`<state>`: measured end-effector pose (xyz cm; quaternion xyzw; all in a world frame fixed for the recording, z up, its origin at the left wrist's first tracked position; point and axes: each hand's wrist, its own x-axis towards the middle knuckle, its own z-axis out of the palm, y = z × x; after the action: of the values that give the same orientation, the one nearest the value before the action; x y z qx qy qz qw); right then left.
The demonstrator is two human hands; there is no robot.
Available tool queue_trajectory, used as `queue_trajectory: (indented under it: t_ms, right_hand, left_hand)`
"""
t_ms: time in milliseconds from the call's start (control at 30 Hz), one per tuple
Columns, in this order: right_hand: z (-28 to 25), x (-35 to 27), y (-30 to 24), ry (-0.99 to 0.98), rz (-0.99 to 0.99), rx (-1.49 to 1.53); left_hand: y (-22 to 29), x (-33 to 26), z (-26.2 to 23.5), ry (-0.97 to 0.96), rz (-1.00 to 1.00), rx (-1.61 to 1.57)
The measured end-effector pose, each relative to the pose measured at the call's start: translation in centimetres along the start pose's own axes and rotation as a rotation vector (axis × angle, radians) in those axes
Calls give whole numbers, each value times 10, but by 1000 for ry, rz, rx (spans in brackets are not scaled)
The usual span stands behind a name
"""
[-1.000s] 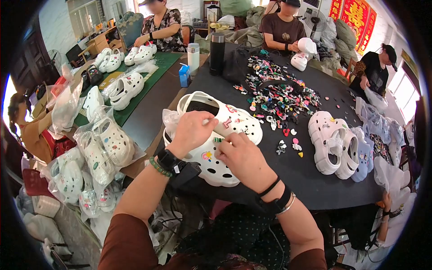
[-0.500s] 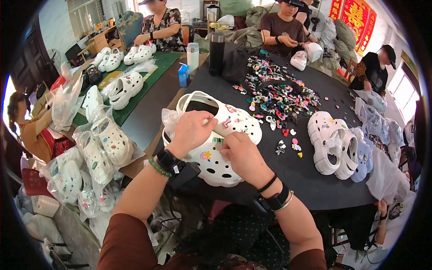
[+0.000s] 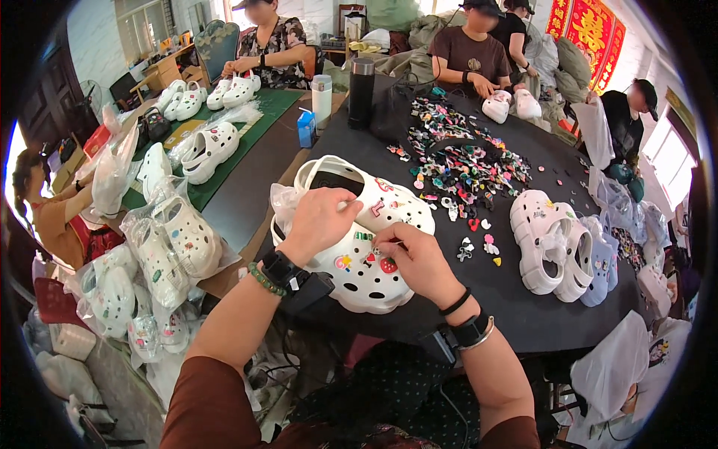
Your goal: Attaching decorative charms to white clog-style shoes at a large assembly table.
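Two white clogs lie side by side in front of me at the table's near edge. The near clog (image 3: 357, 283) has a colourful swirl charm, a red heart-like charm, a strawberry-like one and a green strip on its top. Behind it, the far clog (image 3: 404, 213) carries pink and red charms. My left hand (image 3: 323, 218) is closed on the near clog at its opening, thumb and fingers pressed together. My right hand (image 3: 420, 262) pinches a small charm (image 3: 376, 252) against the near clog's top; the fingers partly hide it.
A heap of loose charms (image 3: 467, 153) spreads over the dark table (image 3: 479, 322). White clogs (image 3: 542, 243) and a blue pair (image 3: 596, 262) stand right. Bagged clogs (image 3: 179, 239) pile up left. A black bottle (image 3: 361, 93) and blue carton (image 3: 307, 129) stand behind. Several people work around.
The red heart-like and strawberry-like charms now show on the near clog. My right hand has shifted slightly right and down. My left hand stays in place. Across the table, a co-worker has lowered a white clog.
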<state>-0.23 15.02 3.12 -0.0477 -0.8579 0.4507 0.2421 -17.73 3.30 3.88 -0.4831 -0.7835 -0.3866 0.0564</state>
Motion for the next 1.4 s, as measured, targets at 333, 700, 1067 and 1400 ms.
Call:
queue_trajectory:
  t_ms: [333, 700, 1067, 1400]
  right_hand:
    - [-2, -2, 3, 7, -12, -66]
    - [-109, -35, 43, 355, 188, -407]
    - [-66, 4, 24, 36, -169, -503]
    - [-41, 30, 32, -15, -137, -532]
  left_hand:
    - [1, 2, 0, -27, 4, -17]
    - [4, 0, -1, 38, 31, 0]
    - [4, 1, -2, -23, -21, -7]
    - [-4, 1, 4, -7, -27, 32]
